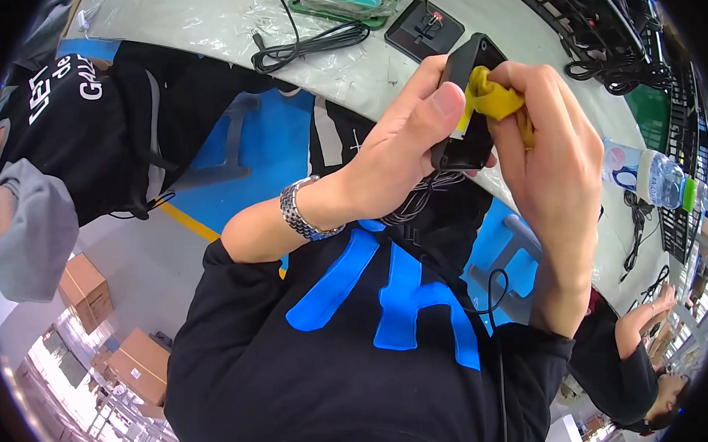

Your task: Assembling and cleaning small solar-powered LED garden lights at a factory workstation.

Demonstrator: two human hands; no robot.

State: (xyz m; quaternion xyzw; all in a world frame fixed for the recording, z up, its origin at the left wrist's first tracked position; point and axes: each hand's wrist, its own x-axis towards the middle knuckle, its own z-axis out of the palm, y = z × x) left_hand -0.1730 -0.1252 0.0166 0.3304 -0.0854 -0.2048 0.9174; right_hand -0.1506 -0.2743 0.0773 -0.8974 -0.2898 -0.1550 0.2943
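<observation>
A black rectangular box-shaped device (480,54) is raised over the near edge of the table, tilted on end. My left hand (402,142) grips it from the left side, thumb along its near face and fingers behind. A bunched yellow cloth (496,97) is pinched in the fingers of my right hand (554,138) and pressed against the device's face. A yellow-and-white patch shows on that face beside the cloth; my fingers hide part of it. Below the device hangs a bundle of dark cable (421,197).
On the table (347,81) lie a coiled black cable (313,47), a black square plate (424,30) and a green tray (350,1) in plastic. A water bottle (648,175) lies at right near black racks (612,27). Other people (93,138) work at left and lower right.
</observation>
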